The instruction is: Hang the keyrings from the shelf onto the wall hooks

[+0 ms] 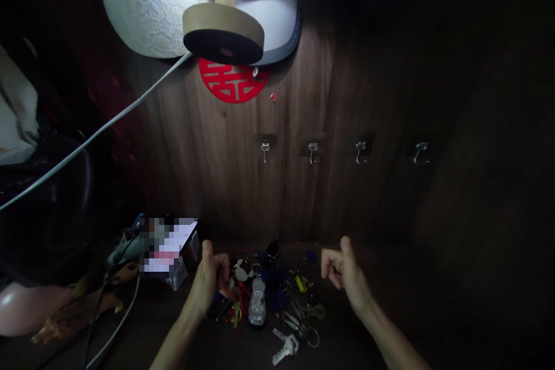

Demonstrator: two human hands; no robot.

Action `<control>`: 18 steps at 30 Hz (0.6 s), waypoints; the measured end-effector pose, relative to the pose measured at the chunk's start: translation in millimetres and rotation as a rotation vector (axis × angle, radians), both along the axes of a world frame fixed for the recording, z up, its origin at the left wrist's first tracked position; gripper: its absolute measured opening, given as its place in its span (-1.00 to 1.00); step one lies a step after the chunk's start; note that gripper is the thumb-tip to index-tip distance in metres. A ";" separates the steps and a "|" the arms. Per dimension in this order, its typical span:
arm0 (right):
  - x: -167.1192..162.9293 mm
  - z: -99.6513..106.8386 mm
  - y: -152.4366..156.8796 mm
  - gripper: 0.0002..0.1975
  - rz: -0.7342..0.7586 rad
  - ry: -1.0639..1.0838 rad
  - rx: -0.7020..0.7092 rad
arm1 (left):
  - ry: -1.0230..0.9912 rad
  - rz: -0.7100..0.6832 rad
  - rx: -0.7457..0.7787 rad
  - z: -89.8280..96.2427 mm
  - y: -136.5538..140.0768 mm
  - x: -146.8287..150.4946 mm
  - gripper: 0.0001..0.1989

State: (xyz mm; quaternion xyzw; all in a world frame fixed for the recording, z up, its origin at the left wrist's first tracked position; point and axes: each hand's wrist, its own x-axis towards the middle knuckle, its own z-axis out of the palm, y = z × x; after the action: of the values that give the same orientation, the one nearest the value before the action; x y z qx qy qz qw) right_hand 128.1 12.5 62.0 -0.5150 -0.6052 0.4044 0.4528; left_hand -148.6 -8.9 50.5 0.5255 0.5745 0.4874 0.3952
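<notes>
A pile of keys and key rings lies on the dark surface, with a grey key fob in its middle. My left hand is at the left edge of the pile, thumb up and fingers curled in, with nothing seen in them. To the right of the pile, my right hand has the same shape, and it also shows nothing held. Silver keys lie at the near side of the pile, by a metal ring. A yellow-green tag and a blue round tag lie nearer my right hand.
Several metal hooks are fixed to the wood panel. Above hang caps, a lamp with a white cable, and a red cut-out ornament. A box, cables and a pink round object crowd the left.
</notes>
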 end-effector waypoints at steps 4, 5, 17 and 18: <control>-0.9 -8.3 3.8 -0.21 0.010 -0.023 0.009 | 0.040 0.021 0.035 -2.0 6.2 -0.3 -0.25; -1.9 -11.3 4.5 -0.21 0.005 -0.026 0.021 | 0.050 0.034 0.045 -1.5 7.3 0.3 -0.24; 3.7 -64.6 29.7 -0.64 -0.156 -0.231 0.324 | 0.722 0.068 0.459 -39.6 26.6 -2.9 -0.73; 5.3 -65.8 30.8 -0.67 -0.152 -0.252 0.334 | 0.769 0.037 0.474 -41.6 25.5 -1.7 -0.73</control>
State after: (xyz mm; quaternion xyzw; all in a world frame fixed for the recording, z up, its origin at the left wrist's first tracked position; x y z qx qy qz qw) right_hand 133.4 43.3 -3.9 -0.5234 -0.6751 0.1957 0.4817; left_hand -150.3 16.6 8.9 0.7341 0.5614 0.3817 0.0130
